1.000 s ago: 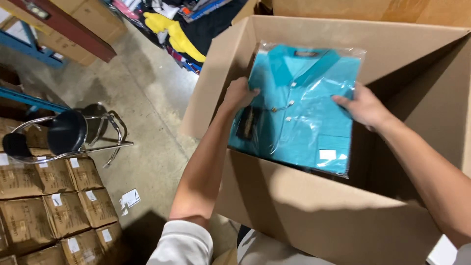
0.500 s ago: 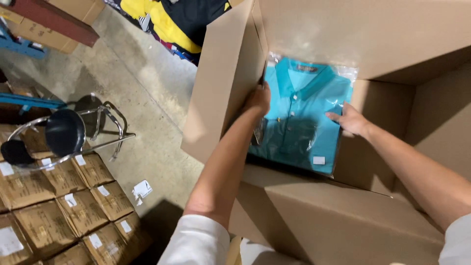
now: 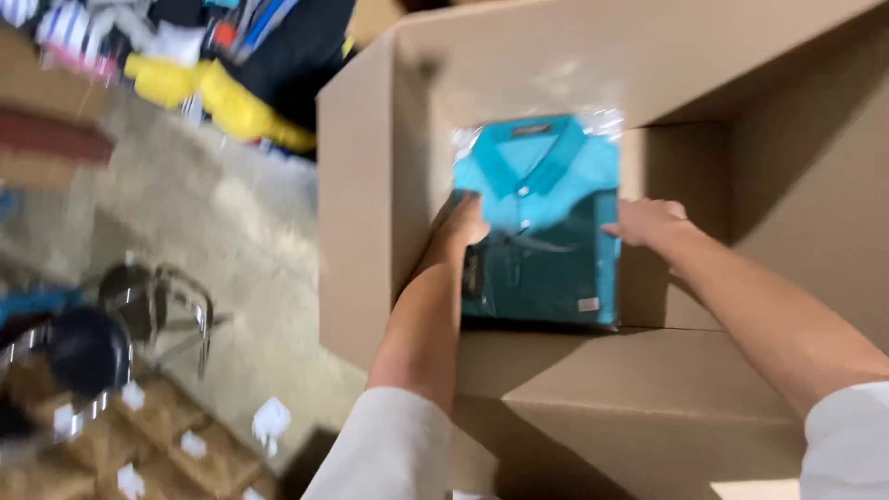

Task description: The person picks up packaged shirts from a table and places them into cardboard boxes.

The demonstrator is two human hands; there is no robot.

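A folded teal polo shirt in a clear plastic bag (image 3: pixel 542 208) lies deep inside a large open cardboard box (image 3: pixel 370 185). My left hand (image 3: pixel 463 225) grips the bag's left edge. On the bag's right edge rests my right hand (image 3: pixel 648 222), fingers curled over it. Both forearms reach down over the box's near wall, white sleeves at the bottom of the view.
A black stool with a chrome frame (image 3: pixel 102 333) stands on the concrete floor to the left. Brown cartons with white labels (image 3: pixel 167 454) are stacked at bottom left. A heap of coloured clothes (image 3: pixel 204 65) lies at top left. The picture is blurred.
Both hands have lowered the bagged shirt from near the box's top down into its depth. The view has swung to the right and blurred.
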